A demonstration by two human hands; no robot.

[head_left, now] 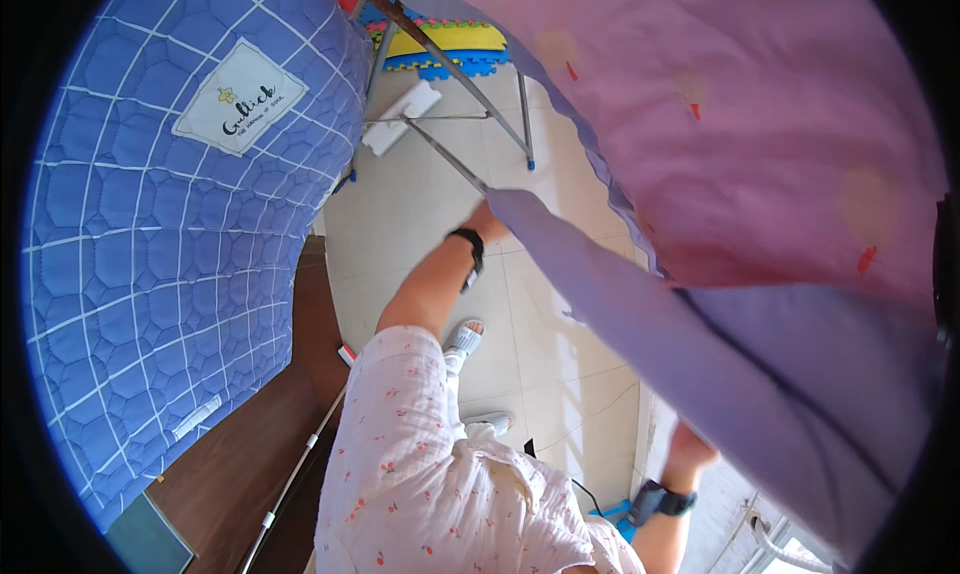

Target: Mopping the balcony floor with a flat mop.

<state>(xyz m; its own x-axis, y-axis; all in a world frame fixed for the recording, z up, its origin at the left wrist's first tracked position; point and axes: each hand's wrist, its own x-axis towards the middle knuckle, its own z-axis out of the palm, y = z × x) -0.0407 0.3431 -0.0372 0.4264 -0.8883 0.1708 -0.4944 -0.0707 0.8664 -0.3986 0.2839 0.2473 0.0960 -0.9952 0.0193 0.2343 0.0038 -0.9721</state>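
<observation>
A large bedding cloth, pink (780,154) on one face with a purple border (600,284), hangs across the right side. My left hand (487,221), with a black band on its wrist, grips the cloth's purple corner; its fingertips are hidden behind the fabric. Farther along the same edge, my right hand (690,449), with a dark watch at its wrist, is closed at the border. Motion blurs it and the cloth covers its fingers. Between the two hands the purple edge runs nearly straight.
A blue quilted cover (170,244) with white grid lines hangs at the left. Ahead stand metal rack legs (455,69), a white oblong piece (402,117) and stacked foam mats (450,42). A white pole (290,479) leans at lower left. My slippered feet stand on pale tiles (400,249).
</observation>
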